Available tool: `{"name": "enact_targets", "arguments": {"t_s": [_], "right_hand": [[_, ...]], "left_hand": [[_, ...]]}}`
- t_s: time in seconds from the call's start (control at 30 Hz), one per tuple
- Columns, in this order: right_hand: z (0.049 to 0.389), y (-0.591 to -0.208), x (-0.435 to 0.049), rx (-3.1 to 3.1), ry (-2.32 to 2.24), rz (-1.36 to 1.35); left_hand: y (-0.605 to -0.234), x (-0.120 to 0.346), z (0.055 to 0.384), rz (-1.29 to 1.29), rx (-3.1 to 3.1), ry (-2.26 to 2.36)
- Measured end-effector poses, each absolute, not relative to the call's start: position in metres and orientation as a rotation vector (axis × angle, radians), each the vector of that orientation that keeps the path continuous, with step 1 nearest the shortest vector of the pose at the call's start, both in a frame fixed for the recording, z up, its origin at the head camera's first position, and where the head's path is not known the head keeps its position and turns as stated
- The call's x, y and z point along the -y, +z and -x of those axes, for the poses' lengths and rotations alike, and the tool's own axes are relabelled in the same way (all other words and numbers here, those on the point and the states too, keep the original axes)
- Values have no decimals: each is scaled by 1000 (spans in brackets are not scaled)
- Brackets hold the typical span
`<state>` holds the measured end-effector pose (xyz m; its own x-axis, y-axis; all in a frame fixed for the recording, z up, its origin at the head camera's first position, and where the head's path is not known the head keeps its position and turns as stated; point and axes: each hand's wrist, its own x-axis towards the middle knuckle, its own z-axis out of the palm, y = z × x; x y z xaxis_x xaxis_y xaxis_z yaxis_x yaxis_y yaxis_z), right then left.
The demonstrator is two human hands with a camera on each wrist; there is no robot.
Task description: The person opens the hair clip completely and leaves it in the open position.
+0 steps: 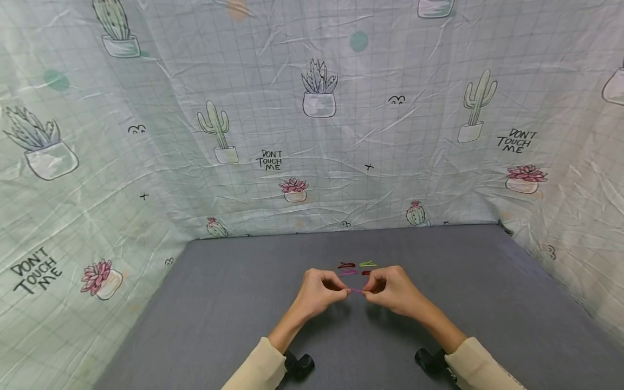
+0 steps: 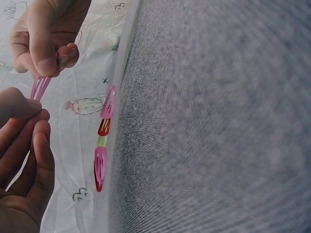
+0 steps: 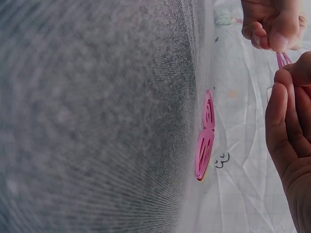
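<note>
A pink snap hair clip (image 1: pixel 357 291) is stretched between my two hands above the grey table. My left hand (image 1: pixel 319 292) pinches one end with thumb and fingertips, and my right hand (image 1: pixel 395 290) pinches the other. In the left wrist view the slotted middle of this clip (image 2: pixel 41 87) shows between the fingertips; its ends are covered. Just beyond the hands lie more hair clips: a dark red one (image 1: pixel 346 265), a yellow-green one (image 1: pixel 368 264), a pink one (image 1: pixel 348 273) and a red one (image 1: pixel 366 273) partly hidden by my right hand.
The grey table (image 1: pixel 234 303) reaches back to a pale curtain (image 1: pixel 263 206) printed with potted cacti, which also hangs along both sides. Black wrist cameras are strapped below both hands, near the cream sleeves (image 1: pixel 260 365).
</note>
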<state>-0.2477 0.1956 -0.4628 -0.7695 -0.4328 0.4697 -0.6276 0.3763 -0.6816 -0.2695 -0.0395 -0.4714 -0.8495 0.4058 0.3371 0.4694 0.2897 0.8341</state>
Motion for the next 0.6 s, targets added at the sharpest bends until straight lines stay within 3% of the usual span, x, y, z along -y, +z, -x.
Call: {"name": "enact_targets", "arguments": {"t_s": [0.6], "right_hand": [[251, -463, -199, 2422, 1377, -948]], "left_hand": [[-474, 37, 267, 897, 2485, -1616]]}}
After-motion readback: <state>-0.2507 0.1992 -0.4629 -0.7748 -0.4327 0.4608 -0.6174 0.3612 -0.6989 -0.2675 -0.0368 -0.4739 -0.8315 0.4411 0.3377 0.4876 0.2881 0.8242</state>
